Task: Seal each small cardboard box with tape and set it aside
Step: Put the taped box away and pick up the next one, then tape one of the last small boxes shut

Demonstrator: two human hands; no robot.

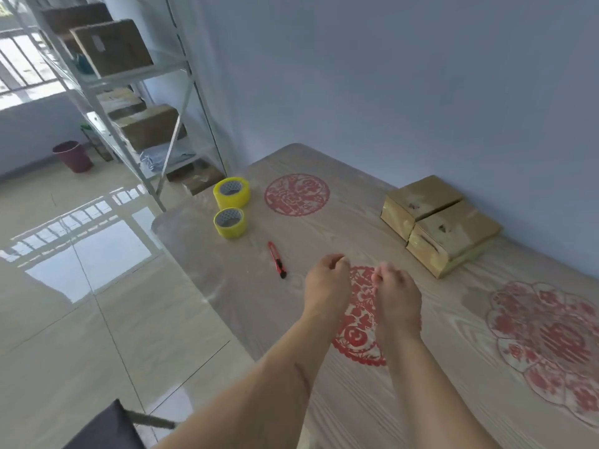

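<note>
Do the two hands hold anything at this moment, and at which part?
Nothing visible. The left hand and right hand hang above the table, fingers loosely curled. The cutter lies untouched.

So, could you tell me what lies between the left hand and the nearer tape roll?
In the head view, only the red utility knife lies between the left hand and the nearer tape roll.
</note>
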